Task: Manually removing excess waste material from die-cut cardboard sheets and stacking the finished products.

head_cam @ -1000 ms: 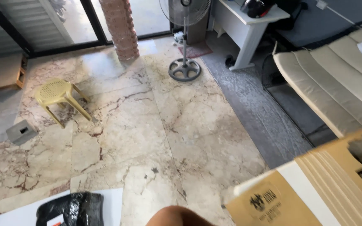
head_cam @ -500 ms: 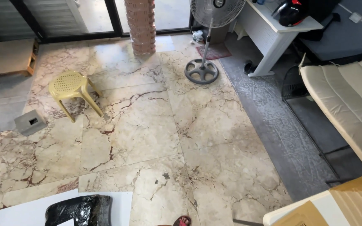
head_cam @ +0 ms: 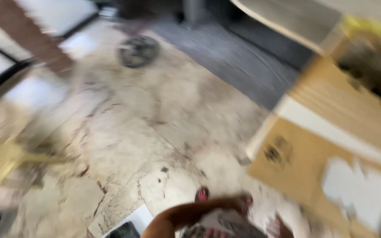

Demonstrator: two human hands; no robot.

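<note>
Heavily blurred view down onto a marble floor (head_cam: 124,132) veined in brown and cream. At the bottom edge, a bare forearm (head_cam: 186,216) reaching from lower left toward the right, ending in a hand (head_cam: 239,203) too smeared to assign to left or right; fingers impossible to read, whether wide, narrow or closed on anything cannot be told. Just under the arm, a patterned red-and-grey shape (head_cam: 219,229), unclear whether cloth or footwear, with a small red spot (head_cam: 202,193) just above the arm. Nearest to the hand, on the right, a large cardboard box (head_cam: 327,176) with a white strip along its upper edge and a torn pale label, near but apparently apart from the hand. Far left, a yellow stool (head_cam: 5,161). Upper middle, a round dark fan base (head_cam: 138,50) beside a grey rug (head_cam: 243,61)
</note>
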